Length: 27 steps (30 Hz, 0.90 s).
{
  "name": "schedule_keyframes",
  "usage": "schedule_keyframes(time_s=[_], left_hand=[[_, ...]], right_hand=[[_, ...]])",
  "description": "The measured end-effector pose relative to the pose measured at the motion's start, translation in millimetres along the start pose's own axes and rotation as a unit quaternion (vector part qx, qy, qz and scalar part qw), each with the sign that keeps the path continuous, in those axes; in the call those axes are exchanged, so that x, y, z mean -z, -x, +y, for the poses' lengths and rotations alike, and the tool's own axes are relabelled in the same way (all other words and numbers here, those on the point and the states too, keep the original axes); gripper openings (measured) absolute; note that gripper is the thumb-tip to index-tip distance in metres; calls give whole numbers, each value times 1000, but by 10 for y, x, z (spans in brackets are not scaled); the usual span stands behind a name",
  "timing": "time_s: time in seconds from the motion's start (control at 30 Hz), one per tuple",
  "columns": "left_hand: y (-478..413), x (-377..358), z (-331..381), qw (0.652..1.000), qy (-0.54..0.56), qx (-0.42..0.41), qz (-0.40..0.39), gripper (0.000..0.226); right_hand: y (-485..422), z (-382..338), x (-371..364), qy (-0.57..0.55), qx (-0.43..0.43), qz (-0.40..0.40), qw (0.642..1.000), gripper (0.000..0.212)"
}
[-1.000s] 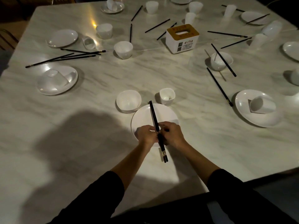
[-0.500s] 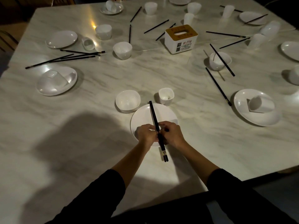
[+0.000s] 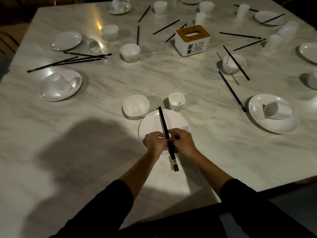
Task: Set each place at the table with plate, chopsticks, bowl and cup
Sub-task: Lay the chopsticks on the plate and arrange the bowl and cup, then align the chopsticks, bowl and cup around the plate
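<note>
Fingers [image 3: 173, 133] of both hands are curled in, pinching the pair of chopsticks [image 3: 163, 123]. The left hand [image 3: 155, 143] and right hand [image 3: 184, 143] meet over the near rim of the plate [image 3: 151, 125]. The sticks run across that plate, tips toward the cup [image 3: 176, 101] and butts out over the tabletop [image 3: 197, 165]. The bowl [image 3: 136, 106] sits just beside. An uneven release, I'd guess, could let the pair roll apart or slide off the rim.

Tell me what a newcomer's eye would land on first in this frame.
The left hand and right hand pinch a pair of black chopsticks over the white plate at the near edge, with a bowl and cup just beyond. Farther out, the marble table is strewn with unsorted tableware around a white tissue box.
</note>
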<state>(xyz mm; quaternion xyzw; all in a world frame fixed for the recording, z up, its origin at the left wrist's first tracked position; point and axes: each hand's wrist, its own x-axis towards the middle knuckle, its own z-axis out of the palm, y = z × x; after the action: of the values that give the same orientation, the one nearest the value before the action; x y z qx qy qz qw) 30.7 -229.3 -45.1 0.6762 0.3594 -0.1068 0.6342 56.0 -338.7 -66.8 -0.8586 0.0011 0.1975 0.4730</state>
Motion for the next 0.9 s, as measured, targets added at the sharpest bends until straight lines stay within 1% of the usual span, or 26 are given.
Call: schedule_keyframes(time_s=[0.1,0.17,0.3,0.37,0.43,0.5,0.57,0.7,0.77,0.83,0.9], left_hand=[[-27,-6,-18,1000,-13,2,14,9],[-58,2,-47,998,-30,-7,47,14],[-110,37,-73,989,-101,-65,87,19],[-123,42,-47,977,-150,-97,115,20],[-120,13,6,959,-219,-133,123,21],[-115,-63,64,943,-263,-174,106,23],[-92,-187,123,933,-279,-217,73,27],[-67,-664,282,925,-266,-272,12,28],[-89,-1001,363,913,-290,-288,0,29],[-129,-1380,464,914,-283,-292,-10,31],[-207,-1734,595,912,-294,-286,0,34]], right_hand=[[24,-22,16,-13,1,-3,1000,36],[40,-48,29,-34,-5,5,999,34],[39,-34,76,-40,6,62,997,28],[40,-25,146,-40,19,88,995,27],[45,-18,239,-40,33,111,992,25],[30,7,347,-32,41,135,989,22],[2,48,464,-11,38,154,987,20],[-88,169,848,-12,1,153,988,18],[-171,262,1155,17,5,149,989,26],[-292,386,1538,51,12,136,989,33],[-434,519,1923,90,23,118,989,34]])
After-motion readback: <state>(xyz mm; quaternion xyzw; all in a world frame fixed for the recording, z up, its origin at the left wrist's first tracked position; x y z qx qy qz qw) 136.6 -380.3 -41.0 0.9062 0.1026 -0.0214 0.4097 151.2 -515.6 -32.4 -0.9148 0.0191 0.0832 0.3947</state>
